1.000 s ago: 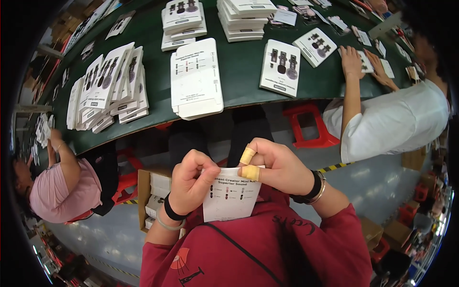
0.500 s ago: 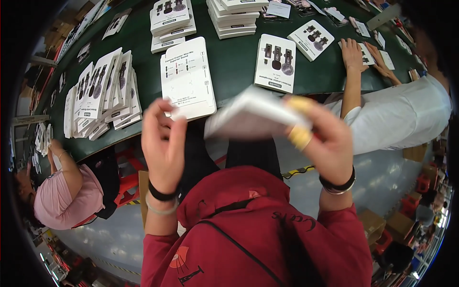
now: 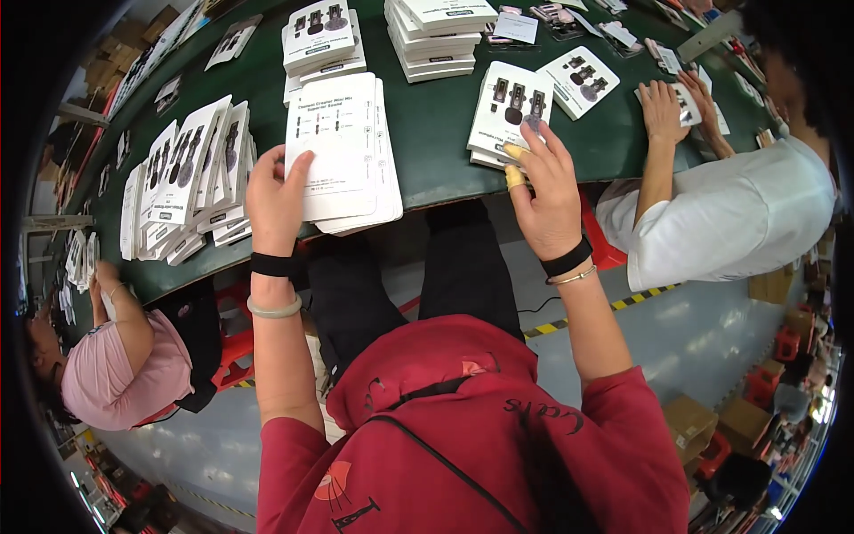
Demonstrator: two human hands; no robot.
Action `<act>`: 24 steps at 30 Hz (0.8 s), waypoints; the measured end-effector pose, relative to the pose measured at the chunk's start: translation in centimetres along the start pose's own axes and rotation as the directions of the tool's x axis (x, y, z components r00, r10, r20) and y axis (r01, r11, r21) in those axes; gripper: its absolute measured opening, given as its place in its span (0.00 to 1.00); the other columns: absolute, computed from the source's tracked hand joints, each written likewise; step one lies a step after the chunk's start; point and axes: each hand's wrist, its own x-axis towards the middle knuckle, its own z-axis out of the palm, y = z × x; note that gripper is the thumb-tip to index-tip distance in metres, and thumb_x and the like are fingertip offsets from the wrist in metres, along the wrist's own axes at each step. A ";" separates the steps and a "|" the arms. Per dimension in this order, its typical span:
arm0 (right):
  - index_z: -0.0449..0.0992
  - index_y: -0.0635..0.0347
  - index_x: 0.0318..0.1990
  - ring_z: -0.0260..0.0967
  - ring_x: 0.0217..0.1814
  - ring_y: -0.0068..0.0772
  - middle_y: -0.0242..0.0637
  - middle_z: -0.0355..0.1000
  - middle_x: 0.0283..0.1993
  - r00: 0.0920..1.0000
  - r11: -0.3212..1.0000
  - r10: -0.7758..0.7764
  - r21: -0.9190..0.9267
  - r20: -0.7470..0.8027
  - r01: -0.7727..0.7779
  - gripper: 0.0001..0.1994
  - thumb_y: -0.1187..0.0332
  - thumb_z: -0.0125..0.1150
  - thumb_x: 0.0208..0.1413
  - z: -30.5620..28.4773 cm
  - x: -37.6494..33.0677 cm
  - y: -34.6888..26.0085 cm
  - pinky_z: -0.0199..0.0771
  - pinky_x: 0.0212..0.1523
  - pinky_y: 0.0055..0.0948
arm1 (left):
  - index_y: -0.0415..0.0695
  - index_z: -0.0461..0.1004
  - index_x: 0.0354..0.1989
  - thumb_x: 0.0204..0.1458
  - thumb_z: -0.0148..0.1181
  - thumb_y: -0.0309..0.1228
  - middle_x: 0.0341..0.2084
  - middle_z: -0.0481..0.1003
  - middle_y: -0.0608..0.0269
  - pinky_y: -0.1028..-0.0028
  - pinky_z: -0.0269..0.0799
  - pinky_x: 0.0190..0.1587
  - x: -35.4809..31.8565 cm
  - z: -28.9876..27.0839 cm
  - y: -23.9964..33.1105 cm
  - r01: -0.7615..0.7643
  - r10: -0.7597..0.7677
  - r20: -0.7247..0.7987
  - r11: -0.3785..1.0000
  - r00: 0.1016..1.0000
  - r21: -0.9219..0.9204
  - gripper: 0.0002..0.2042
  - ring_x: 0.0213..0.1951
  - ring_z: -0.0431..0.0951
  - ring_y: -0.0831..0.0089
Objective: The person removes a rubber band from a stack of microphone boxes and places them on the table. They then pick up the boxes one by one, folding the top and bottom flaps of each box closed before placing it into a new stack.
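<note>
Long dark green surface [image 3: 436, 133], curving off with the fisheye, loaded with stacks of white packaging cards. Grey floor below with a yellow-black striped line, red stools, cardboard boxes off to the right edge. One person in a white shirt [image 3: 729, 222] sits on the right working on their own cards, another in a pink shirt [image 3: 107, 383] is down at the lower left.

The left hand [image 3: 277, 198] lies flat, fingers spread and relaxed, on the near left corner of a stack of white printed cards [image 3: 342, 147] sitting at the near edge of the surface. Those cards are plain white rectangles with small dark print, long axis running away from the person, tilted a bit.

The right hand [image 3: 544, 191] rests open on a smaller pile of blister cards [image 3: 511, 111] showing small dark items, probably clip-on gadgets, hard to tell. Fingers reach over its near edge, not gripping; one fingertip wears yellowish tape. That pile's long axis also points away, leaning right.
</note>
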 end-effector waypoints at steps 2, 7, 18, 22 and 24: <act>0.77 0.62 0.51 0.67 0.64 0.48 0.41 0.74 0.59 0.999 0.994 -0.049 0.096 0.005 0.048 0.16 0.80 0.61 0.54 -1.0 1.1 -1.7 0.69 0.61 0.38 | 0.32 0.74 0.46 0.59 0.64 0.37 0.28 0.75 0.64 0.78 0.68 0.34 0.2 -0.3 -0.9 0.034 -0.052 -0.048 0.948 0.998 -0.317 0.18 0.30 0.71 0.79; 0.78 0.62 0.50 0.74 0.51 0.38 0.42 0.74 0.57 0.992 0.913 -0.127 0.390 -0.002 0.117 0.15 0.79 0.63 0.54 -2.9 2.9 -6.4 0.74 0.51 0.34 | 0.35 0.72 0.43 0.63 0.58 0.29 0.31 0.75 0.68 0.83 0.65 0.32 -3.3 -2.1 3.1 -0.109 0.071 -0.084 0.740 0.994 -0.663 0.09 0.29 0.70 0.85; 0.79 0.62 0.40 0.62 0.26 0.22 0.32 0.65 0.33 0.917 0.818 -0.138 0.565 0.374 -0.107 0.12 0.71 0.73 0.50 -4.9 2.1 -9.9 0.65 0.27 0.24 | 0.38 0.66 0.53 0.58 0.64 0.29 0.45 0.73 0.63 0.76 0.67 0.51 -15.4 -5.2 3.8 0.020 0.301 0.356 0.738 0.885 -0.674 0.18 0.45 0.75 0.75; 0.79 0.61 0.36 0.63 0.25 0.24 0.32 0.64 0.30 0.873 0.746 -0.266 0.661 0.409 -0.082 0.09 0.69 0.73 0.50 -4.8 1.3 -11.0 0.65 0.25 0.26 | 0.37 0.58 0.64 0.51 0.68 0.34 0.57 0.68 0.54 0.68 0.61 0.62 -16.7 -4.9 3.4 0.557 0.359 0.680 0.392 0.639 -0.732 0.34 0.57 0.71 0.65; 0.79 0.60 0.34 0.64 0.25 0.24 0.32 0.64 0.30 0.868 0.707 -0.285 0.700 0.407 -0.096 0.08 0.69 0.72 0.51 -5.3 0.9 -11.7 0.66 0.25 0.27 | 0.36 0.51 0.70 0.47 0.67 0.34 0.63 0.62 0.49 0.64 0.54 0.69 -17.4 -4.1 3.1 0.742 0.460 0.756 0.263 0.466 -0.617 0.42 0.64 0.65 0.58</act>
